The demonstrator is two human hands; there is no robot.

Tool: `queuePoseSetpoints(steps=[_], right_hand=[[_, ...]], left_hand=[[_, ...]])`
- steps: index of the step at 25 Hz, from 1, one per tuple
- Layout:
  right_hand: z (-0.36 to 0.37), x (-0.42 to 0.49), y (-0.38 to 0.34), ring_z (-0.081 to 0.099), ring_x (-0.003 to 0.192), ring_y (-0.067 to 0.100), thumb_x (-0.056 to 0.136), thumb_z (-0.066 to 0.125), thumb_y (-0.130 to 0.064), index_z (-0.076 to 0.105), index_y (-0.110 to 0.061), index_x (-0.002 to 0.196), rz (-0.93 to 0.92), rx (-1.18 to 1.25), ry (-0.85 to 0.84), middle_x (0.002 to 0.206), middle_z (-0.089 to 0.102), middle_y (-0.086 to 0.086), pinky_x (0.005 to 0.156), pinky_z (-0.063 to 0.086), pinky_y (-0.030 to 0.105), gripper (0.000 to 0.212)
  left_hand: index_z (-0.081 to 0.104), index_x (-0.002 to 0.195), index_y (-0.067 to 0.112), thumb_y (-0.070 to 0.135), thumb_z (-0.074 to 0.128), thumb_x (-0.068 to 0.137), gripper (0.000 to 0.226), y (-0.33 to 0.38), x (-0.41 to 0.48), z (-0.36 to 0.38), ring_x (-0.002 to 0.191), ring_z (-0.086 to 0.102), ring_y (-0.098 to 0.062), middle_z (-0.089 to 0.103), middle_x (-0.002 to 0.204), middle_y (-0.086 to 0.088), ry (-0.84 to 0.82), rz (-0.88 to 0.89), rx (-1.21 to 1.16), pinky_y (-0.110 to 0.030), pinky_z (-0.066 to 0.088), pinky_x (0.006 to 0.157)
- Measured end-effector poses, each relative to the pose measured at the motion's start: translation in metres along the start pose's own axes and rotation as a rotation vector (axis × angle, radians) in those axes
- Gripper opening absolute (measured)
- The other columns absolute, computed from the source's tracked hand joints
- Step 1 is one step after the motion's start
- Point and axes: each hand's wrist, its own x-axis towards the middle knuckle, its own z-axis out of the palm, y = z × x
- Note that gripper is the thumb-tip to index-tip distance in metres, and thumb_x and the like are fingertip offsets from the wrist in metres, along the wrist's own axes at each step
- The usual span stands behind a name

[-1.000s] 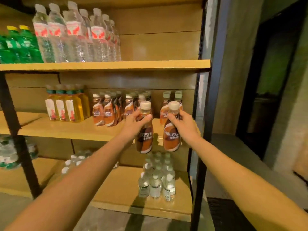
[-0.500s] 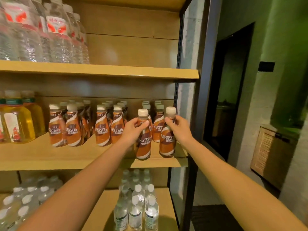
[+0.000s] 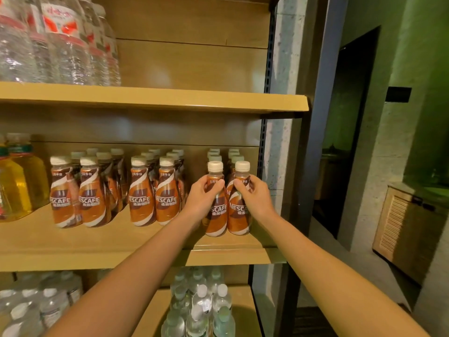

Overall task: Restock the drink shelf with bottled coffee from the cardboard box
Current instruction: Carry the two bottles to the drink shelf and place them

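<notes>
Two brown Nescafe coffee bottles with white caps stand side by side at the right end of the middle wooden shelf (image 3: 121, 242). My left hand (image 3: 202, 199) grips the left bottle (image 3: 216, 215) around its upper body. My right hand (image 3: 254, 197) grips the right bottle (image 3: 239, 215) the same way. Both bottles stand upright on the shelf board, in front of more coffee bottles (image 3: 234, 159). Further rows of coffee bottles (image 3: 142, 193) stand to the left. The cardboard box is out of view.
Yellow drink bottles (image 3: 17, 181) stand at the shelf's far left. Water bottles fill the top shelf (image 3: 56, 45) and the bottom shelf (image 3: 201, 307). A dark metal upright (image 3: 263, 142) and a concrete wall bound the shelf on the right.
Both hands carried their bottles forward from in front of the shelf edge and set them upright on the middle shelf at its right end. The view has moved closer.
</notes>
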Motion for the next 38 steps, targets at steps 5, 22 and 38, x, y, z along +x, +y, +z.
queuePoseSetpoints(steps=[5, 22, 38], right_hand=[[-0.007, -0.018, 0.014, 0.052, 0.123, 0.018, 0.085, 0.061, -0.042, 0.028, -0.018, 0.145, 0.082, -0.079, -0.051, 0.135, 0.051, 0.001, 0.100, 0.045, 0.035, 0.072], [0.006, -0.011, 0.074, 0.048, 0.122, 0.027, 0.088, 0.034, -0.066, 0.052, -0.011, 0.123, 0.168, -0.971, -0.221, 0.127, 0.056, 0.009, 0.105, 0.032, 0.046, 0.067], [0.013, -0.006, 0.087, 0.043, 0.129, 0.027, 0.077, 0.040, -0.076, 0.044, -0.016, 0.133, 0.201, -0.936, -0.190, 0.136, 0.049, 0.008, 0.110, 0.031, 0.046, 0.082]], left_hand=[[0.036, 0.138, 0.020, 0.033, 0.061, 0.087, 0.057, -0.014, -0.008, -0.006, 0.113, 0.050, -0.008, 0.050, 0.122, 0.009, 0.018, 0.061, 0.110, -0.027, 0.043, 0.093], [0.053, 0.120, 0.016, 0.081, 0.018, 0.074, 0.088, -0.080, 0.004, -0.017, 0.108, 0.053, -0.023, 0.059, 0.119, -0.007, -0.147, -0.150, 0.982, -0.043, 0.043, 0.098], [0.047, 0.133, 0.018, 0.081, 0.024, 0.076, 0.087, -0.083, -0.001, -0.012, 0.125, 0.045, -0.024, 0.048, 0.136, -0.008, -0.115, -0.215, 1.024, -0.041, 0.039, 0.105]])
